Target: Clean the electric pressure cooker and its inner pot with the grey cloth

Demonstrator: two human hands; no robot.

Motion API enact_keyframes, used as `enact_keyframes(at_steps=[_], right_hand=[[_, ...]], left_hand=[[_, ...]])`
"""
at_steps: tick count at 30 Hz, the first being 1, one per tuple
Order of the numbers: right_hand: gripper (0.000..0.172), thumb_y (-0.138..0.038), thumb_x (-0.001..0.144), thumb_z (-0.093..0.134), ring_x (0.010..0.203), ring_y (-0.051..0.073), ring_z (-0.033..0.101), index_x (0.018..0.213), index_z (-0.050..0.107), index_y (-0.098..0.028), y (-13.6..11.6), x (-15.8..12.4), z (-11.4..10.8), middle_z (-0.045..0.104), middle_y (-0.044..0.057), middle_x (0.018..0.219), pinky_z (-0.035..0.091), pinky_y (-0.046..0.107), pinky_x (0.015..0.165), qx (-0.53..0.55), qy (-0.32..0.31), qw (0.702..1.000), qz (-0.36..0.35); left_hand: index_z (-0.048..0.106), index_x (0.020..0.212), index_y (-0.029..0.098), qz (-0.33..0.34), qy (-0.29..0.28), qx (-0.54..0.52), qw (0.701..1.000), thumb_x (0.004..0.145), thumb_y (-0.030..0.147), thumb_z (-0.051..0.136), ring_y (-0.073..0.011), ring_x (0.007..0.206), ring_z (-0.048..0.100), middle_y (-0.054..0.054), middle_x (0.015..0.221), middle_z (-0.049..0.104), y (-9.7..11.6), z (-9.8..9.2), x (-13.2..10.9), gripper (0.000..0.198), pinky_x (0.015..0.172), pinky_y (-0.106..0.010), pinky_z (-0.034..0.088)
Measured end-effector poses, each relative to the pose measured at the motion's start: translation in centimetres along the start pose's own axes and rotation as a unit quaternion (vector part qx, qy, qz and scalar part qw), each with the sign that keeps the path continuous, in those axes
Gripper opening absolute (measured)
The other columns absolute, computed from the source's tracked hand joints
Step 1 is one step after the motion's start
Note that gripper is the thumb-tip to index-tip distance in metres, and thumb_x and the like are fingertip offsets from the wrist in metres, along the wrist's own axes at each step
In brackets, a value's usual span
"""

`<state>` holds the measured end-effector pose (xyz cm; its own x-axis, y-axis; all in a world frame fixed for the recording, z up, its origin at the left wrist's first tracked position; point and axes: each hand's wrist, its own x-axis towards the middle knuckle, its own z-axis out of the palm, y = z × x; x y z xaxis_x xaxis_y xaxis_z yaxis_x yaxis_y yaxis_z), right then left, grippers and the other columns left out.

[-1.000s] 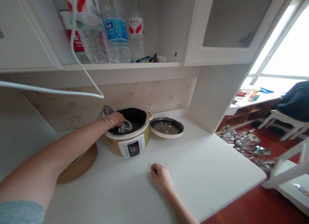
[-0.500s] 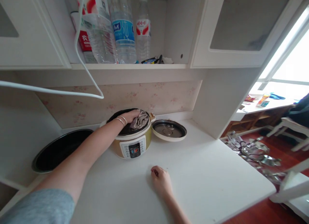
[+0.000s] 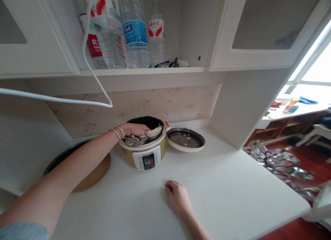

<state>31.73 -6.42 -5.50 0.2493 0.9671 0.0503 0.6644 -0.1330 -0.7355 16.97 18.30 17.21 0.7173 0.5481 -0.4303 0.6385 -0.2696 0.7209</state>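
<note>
My left hand (image 3: 136,129), with bracelets at its wrist, reaches into the open multicooker (image 3: 134,159). Its fingers are closed on a grey-brown patterned cloth (image 3: 134,141), which lies against the near inside edge of the cooker; a paler fold shows to the right of the fingers. On the cooker's front is a control panel (image 3: 148,160). The round lid (image 3: 184,139) lies inner side up on the counter, right beside the cooker. My right hand (image 3: 178,195) rests on the white counter (image 3: 219,185) in front, curled into a loose fist, with nothing visible in it.
A dark-lined, brown inner pot (image 3: 95,173) stands at the left, partly behind my left arm. A white cable (image 3: 97,80) hangs in front of the cabinet. Plastic bottles (image 3: 136,37) stand on the shelf above. A side panel (image 3: 248,102) bounds the counter's right.
My left hand has moved the cloth from the right side of the cooker's opening to its near left. My right hand stays resting. The view has shifted slightly.
</note>
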Motion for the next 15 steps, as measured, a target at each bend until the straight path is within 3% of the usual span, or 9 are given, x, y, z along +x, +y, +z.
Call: enact_keyframes(at_steps=[3, 5, 7, 9, 12, 15], right_hand=[[0.021, -0.020, 0.079, 0.047, 0.077, 0.013, 0.061, 0.083, 0.066, -0.027, -0.1, 0.0, 0.1, 0.069, -0.003, 0.085, 0.036, 0.019, 0.067, -0.008, -0.002, 1.000, 0.003], [0.021, -0.019, 0.079, 0.046, 0.076, 0.013, 0.061, 0.083, 0.066, -0.027, -0.2, 0.1, 0.1, 0.069, -0.003, 0.085, 0.035, 0.019, 0.067, -0.012, 0.000, 1.000, 0.008], [0.021, -0.019, 0.079, 0.046, 0.076, 0.012, 0.060, 0.082, 0.066, -0.027, -0.4, 0.1, 0.1, 0.069, -0.003, 0.085, 0.035, 0.019, 0.067, -0.014, 0.005, 1.000, 0.012], [0.021, -0.018, 0.079, 0.046, 0.076, 0.012, 0.060, 0.081, 0.065, -0.026, -0.6, 0.2, 0.0, 0.068, -0.003, 0.084, 0.035, 0.019, 0.067, -0.016, 0.010, 1.000, 0.019], [0.021, -0.018, 0.078, 0.046, 0.076, 0.012, 0.060, 0.081, 0.065, -0.026, -0.7, 0.3, -0.1, 0.068, -0.002, 0.083, 0.035, 0.018, 0.067, -0.018, 0.015, 0.999, 0.026], [0.022, -0.017, 0.078, 0.046, 0.077, 0.011, 0.060, 0.082, 0.066, -0.026, -0.7, 0.4, -0.3, 0.068, -0.002, 0.085, 0.035, 0.017, 0.068, -0.017, 0.010, 0.999, 0.030]], left_hand=[[0.074, 0.070, 0.020, -0.051, -0.041, 0.212, 0.975, 0.051, 0.005, 0.064, -0.0179, 0.055, 0.062, -0.001, 0.062, 0.070, -2.0, -2.7, -0.2, 0.027, 0.052, -0.025, 0.046], [0.074, 0.067, 0.020, -0.041, -0.008, 0.399, 0.916, 0.052, 0.005, 0.065, -0.0190, 0.058, 0.063, -0.003, 0.062, 0.070, -3.1, -3.9, 1.0, 0.023, 0.057, -0.026, 0.047], [0.072, 0.063, 0.017, 0.008, 0.077, 0.540, 0.838, 0.057, 0.007, 0.066, -0.0220, 0.065, 0.065, -0.009, 0.064, 0.070, -3.9, -4.3, 3.0, 0.013, 0.064, -0.029, 0.048], [0.069, 0.058, 0.013, 0.071, 0.144, 0.598, 0.785, 0.064, 0.007, 0.063, -0.0253, 0.073, 0.066, -0.015, 0.066, 0.069, -4.1, -4.0, 5.0, 0.011, 0.073, -0.033, 0.047], [0.068, 0.060, 0.015, 0.160, 0.148, 0.612, 0.760, 0.071, 0.006, 0.057, -0.0235, 0.090, 0.063, -0.015, 0.078, 0.070, -3.2, -3.2, 7.3, 0.017, 0.087, -0.034, 0.044], [0.071, 0.073, 0.022, 0.234, 0.163, 0.621, 0.730, 0.073, 0.013, 0.059, -0.0164, 0.107, 0.056, -0.007, 0.098, 0.069, -2.2, -2.8, 8.1, 0.014, 0.098, -0.026, 0.037]])
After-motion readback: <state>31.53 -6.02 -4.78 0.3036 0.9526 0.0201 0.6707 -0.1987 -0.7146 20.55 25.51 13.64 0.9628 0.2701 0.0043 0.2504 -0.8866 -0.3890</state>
